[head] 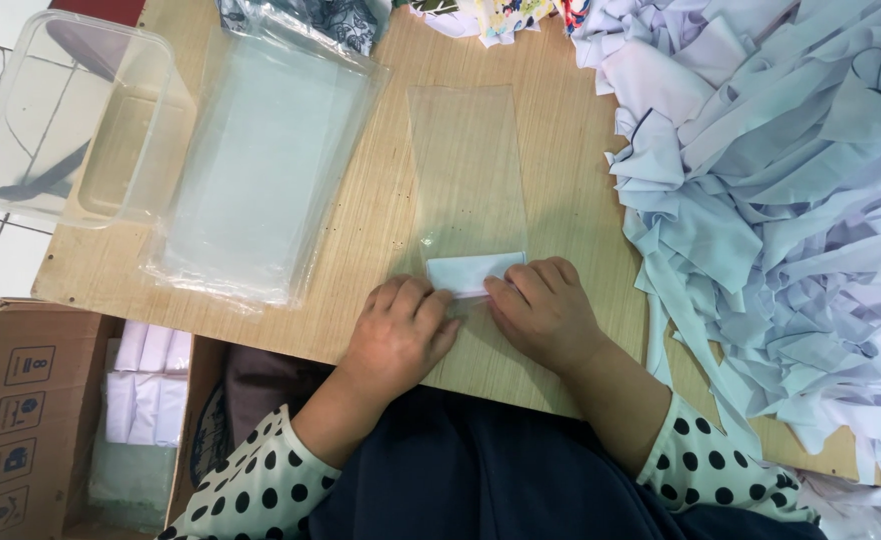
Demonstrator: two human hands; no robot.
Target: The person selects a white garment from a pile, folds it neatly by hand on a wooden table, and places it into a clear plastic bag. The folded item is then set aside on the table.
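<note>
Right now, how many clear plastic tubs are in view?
1: the clear tub overhangs the table's far left corner, beside the stack of clear bags. None else visible.

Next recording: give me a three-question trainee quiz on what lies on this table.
1. True or false: both hands, left hand and right hand, press on the folded white cloth.
2. Which side of the table holds the cloth pile: A the person's left, B the person's right?
3. Fill in: the folded cloth sits at the near end of a clear plastic ____.
Key: 1 true; 2 B; 3 bag.
</note>
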